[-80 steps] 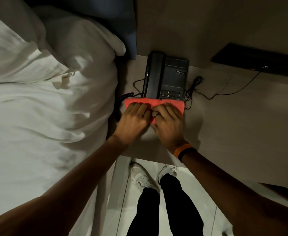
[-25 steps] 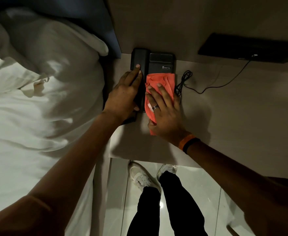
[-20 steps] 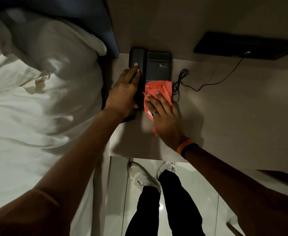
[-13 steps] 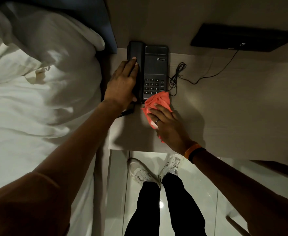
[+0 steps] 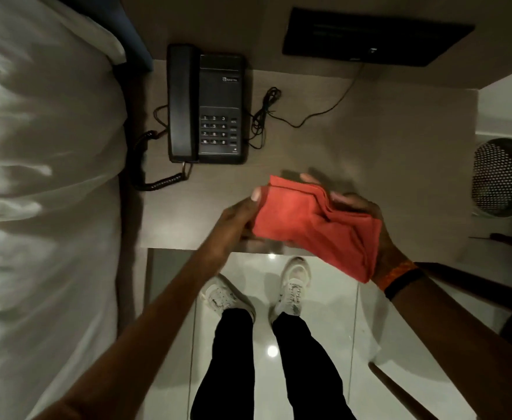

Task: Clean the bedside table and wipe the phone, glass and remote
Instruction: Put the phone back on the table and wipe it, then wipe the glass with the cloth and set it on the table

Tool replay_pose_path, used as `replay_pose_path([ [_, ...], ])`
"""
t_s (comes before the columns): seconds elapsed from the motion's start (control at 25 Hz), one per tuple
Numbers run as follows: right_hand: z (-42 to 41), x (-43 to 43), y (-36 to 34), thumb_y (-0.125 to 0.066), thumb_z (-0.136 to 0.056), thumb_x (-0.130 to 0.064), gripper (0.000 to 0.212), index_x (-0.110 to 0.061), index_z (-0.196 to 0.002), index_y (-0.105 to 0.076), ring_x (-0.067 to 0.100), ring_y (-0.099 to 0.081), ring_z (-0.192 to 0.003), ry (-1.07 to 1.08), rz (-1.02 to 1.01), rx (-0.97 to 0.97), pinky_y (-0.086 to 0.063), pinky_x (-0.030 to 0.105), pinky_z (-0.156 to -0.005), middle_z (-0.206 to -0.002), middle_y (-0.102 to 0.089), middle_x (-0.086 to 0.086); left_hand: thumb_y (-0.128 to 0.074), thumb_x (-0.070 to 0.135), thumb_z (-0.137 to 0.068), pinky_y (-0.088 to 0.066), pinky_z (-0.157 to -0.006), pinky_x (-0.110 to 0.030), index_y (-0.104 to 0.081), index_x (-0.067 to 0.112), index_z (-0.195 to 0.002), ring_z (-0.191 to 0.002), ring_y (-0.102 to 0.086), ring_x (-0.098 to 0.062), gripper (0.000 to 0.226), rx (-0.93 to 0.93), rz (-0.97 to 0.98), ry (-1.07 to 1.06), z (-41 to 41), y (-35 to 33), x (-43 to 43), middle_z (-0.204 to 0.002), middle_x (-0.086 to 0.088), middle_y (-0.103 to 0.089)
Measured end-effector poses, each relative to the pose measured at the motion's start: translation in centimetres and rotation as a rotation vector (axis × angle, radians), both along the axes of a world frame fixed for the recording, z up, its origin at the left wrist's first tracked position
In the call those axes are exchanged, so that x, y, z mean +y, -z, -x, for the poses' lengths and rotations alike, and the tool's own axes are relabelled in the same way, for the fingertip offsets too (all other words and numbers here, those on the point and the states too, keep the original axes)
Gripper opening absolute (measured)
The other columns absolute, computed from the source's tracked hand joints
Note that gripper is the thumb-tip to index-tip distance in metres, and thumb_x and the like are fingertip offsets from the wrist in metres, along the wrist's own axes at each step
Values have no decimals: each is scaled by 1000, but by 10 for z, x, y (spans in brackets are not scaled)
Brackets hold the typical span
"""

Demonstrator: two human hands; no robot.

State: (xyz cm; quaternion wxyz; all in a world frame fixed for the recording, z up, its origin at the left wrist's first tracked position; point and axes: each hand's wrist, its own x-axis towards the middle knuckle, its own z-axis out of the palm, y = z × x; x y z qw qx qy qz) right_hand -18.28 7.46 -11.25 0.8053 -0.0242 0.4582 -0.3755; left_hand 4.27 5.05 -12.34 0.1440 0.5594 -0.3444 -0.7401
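A black desk phone sits at the back left of the wooden bedside table, handset on its cradle, coiled cord trailing off the left edge. A folded red cloth is held above the table's front edge, clear of the phone. My left hand pinches the cloth's left edge with the thumb on top. My right hand holds the cloth from beneath and behind, fingertips showing past its far edge. No glass or remote is in view.
A white bed runs along the left side. A thin black cable lies right of the phone and leads to a dark wall panel. A perforated metal bin stands at the right. My legs and white shoes are on the glossy floor.
My left hand came off the handset and my right hand lifted the cloth off the phone's keypad. Both hands now hold the cloth together, nearer me over the table's front edge.
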Motion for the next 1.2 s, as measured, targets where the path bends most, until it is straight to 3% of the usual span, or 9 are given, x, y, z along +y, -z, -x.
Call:
replay_pose_path([
  [0.16, 51, 26, 26, -46, -99, -53, 57, -11, -136, -56, 33, -61, -129, 223, -253, 31, -53, 53, -105, -136, -65, 13, -74, 12, -90, -61, -70, -37, -70, 15, -108, -75, -72, -30, 19, -151, -1, -227, 41, 38, 34, -86, -9, -75],
  [0.28, 74, 40, 45, -58, -100, -31, 28, -12, -117, -69, 25, -67, -107, 212, -134, 641, -58, 33, -82, -104, -76, -2, -76, 12, -85, -64, -76, -40, -67, 21, -99, -84, -74, -23, 20, -428, 120, -139, 58, 52, 39, -90, 1, -75],
  [0.4, 81, 51, 61, -64, -96, -13, 28, -6, -122, -69, 25, -64, -116, 26, 238, 1323, -53, 38, -103, -119, -71, 4, -67, 42, -82, -55, -87, -39, -55, 21, -125, -109, -60, -22, 50, -776, 397, 108, 71, 38, 43, -120, -3, -62],
  [0.48, 71, 55, 65, -53, -100, -22, 33, -7, -126, -66, 28, -55, -131, -267, 673, 1669, -41, 41, -114, -136, -63, 12, -54, 47, -85, -47, -95, -42, -46, 18, -142, -125, -48, -31, 64, -921, 829, 327, 80, 35, 42, -138, -12, -52],
  [0.56, 49, 58, 72, -46, -104, -28, 42, -10, -141, -56, 28, -38, -148, -577, 906, 1730, -27, 45, -123, -154, -48, 11, -41, 45, -99, -33, -113, -46, -37, 17, -152, -144, -35, -34, 60, -843, 1094, 581, 87, 48, 39, -156, -13, -40],
  [0.64, 29, 67, 90, -43, -107, -33, 51, -11, -153, -41, 27, -23, -156, -846, 967, 1785, -22, 53, -125, -164, -34, 10, -18, 48, -106, -15, -126, -51, -23, 13, -159, -156, -13, -32, 64, -828, 1093, 843, 83, 71, 38, -167, -11, -21],
  [0.76, 22, 70, 106, -38, -107, -38, 59, -9, -158, -30, 27, -19, -158, -979, 929, 1825, -22, 56, -124, -168, -26, 10, -20, 46, -107, -12, -126, -52, -12, 8, -161, -157, -4, -32, 66, -862, 1058, 941, 73, 93, 41, -170, -13, -10],
  [1.04, -65, 19, 25, -33, -109, -40, 60, -12, -160, -21, 30, -15, -158, -1080, 1143, 1789, -22, 53, -127, -170, -14, 16, -25, 46, -105, -5, -128, -43, -20, 10, -159, -155, -16, -26, 65, -953, 894, 271, -11, 30, 59, -167, -11, -22],
  [1.2, -201, -13, -28, -49, -105, -28, 57, -9, -156, -33, 30, -15, -158, -831, 1460, 1437, -21, 55, -126, -168, -19, 19, -35, 42, -105, -12, -123, -35, -25, 12, -159, -154, -18, -22, 62, -1182, 824, -110, -113, -41, 78, -167, -7, -23],
])
